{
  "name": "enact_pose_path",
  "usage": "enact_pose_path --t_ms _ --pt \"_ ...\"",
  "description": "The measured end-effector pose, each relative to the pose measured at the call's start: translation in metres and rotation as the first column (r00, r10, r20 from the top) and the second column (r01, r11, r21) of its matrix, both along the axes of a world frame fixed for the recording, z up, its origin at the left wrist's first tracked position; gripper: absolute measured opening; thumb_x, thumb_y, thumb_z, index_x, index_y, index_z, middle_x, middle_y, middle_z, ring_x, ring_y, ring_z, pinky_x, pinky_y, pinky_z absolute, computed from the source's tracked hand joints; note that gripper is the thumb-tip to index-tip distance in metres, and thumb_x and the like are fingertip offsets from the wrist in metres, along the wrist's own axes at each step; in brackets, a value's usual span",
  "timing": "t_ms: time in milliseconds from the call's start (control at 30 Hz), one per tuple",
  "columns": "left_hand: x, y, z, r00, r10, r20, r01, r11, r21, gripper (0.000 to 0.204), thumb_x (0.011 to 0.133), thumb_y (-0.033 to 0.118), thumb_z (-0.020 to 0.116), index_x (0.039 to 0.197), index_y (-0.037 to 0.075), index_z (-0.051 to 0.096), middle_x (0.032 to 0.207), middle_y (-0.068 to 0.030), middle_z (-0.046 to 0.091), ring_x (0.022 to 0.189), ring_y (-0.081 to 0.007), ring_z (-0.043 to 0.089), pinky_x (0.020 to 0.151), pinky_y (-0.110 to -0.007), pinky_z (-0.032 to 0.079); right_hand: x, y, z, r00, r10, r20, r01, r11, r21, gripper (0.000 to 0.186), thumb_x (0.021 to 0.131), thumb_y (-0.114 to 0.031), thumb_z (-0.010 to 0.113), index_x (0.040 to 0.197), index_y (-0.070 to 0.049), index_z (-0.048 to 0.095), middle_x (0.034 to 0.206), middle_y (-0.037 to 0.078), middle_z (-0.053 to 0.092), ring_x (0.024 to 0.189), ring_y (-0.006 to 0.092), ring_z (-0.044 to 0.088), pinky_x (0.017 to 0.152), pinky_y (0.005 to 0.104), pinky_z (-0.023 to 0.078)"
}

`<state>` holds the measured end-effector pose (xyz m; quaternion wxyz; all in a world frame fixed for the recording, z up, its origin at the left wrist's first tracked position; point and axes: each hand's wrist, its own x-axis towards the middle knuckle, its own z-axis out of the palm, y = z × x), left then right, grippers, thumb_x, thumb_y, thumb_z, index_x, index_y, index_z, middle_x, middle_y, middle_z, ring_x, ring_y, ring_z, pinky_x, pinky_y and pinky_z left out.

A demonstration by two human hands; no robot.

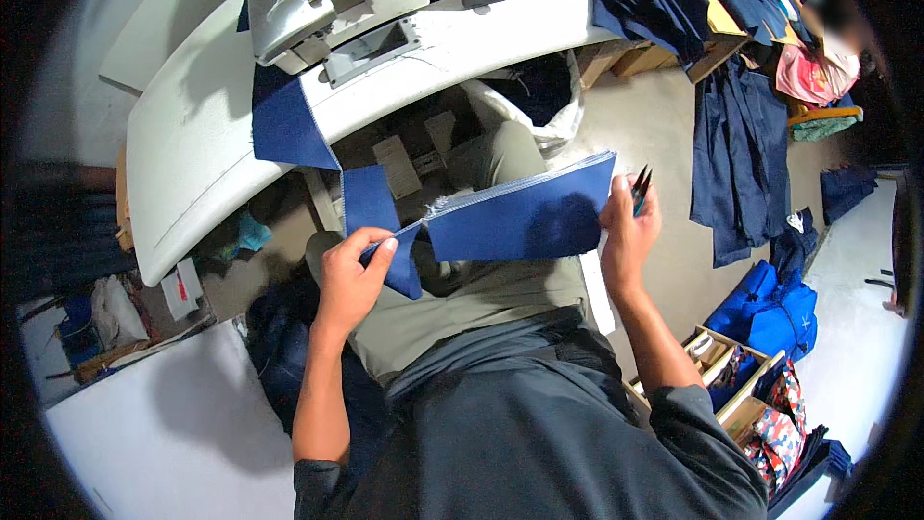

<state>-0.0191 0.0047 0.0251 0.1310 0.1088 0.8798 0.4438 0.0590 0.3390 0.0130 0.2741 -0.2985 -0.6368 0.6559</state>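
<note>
The left hand (351, 274) pinches one blue fabric piece (385, 231); the right hand (626, 231) grips the stacked pieces (525, 221) and thread snips (640, 188). The linking thread chain (433, 207) looks uncut.

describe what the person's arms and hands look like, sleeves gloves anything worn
Both forearms are bare, with dark grey sleeves pushed up to about the elbows. The left hand and right hand wear no gloves; no rings, watch or bands show at either wrist.
</note>
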Motion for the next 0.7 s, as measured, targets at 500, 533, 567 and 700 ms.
enact_pose_path --t_ms 500,533,567,700 --pt "0.013 0.005 0.001 0.999 0.027 0.019 -0.028 0.997 0.076 0.015 0.095 0.015 0.070 0.096 0.000 0.071 0.074 -0.0058 0.068 0.070 -0.0074 0.059 0.064 -0.028 0.048 -0.013 -0.129 -0.022 0.605 0.793 0.070 -0.449 0.413 -0.792 0.045 0.104 -0.050 0.053 0.083 -0.010 0.056 0.057 -0.008 0.036 0.046 0.0053 0.028 0.043 0.0264 0.021" --pt "0.014 0.004 0.002 1.000 0.024 0.020 -0.026 0.997 0.071 0.015 0.095 0.014 0.070 0.096 0.000 0.071 0.075 -0.0061 0.068 0.070 -0.0076 0.059 0.064 -0.028 0.048 -0.014 -0.131 -0.024 0.610 0.790 0.062 -0.451 0.410 -0.793 0.046 0.104 -0.050 0.053 0.083 -0.010 0.056 0.057 -0.008 0.037 0.046 0.0053 0.028 0.043 0.0264 0.021" --pt "0.014 0.004 0.002 1.000 0.022 0.020 -0.023 0.998 0.067 0.014 0.095 0.014 0.070 0.095 0.000 0.071 0.075 -0.0064 0.068 0.070 -0.0077 0.059 0.064 -0.028 0.049 -0.015 -0.132 -0.025 0.609 0.791 0.054 -0.457 0.407 -0.791 0.046 0.104 -0.050 0.053 0.083 -0.010 0.056 0.057 -0.008 0.037 0.046 0.0052 0.028 0.043 0.0263 0.021" --pt "0.014 0.006 0.004 0.999 0.008 0.036 -0.010 0.998 0.058 0.017 0.096 0.016 0.070 0.095 -0.002 0.070 0.076 0.0011 0.066 0.073 -0.0053 0.055 0.067 -0.026 0.048 -0.021 -0.140 -0.026 0.616 0.784 0.072 -0.481 0.447 -0.754 0.046 0.104 -0.050 0.053 0.082 -0.010 0.056 0.057 -0.007 0.038 0.046 0.0050 0.030 0.043 0.0260 0.022"
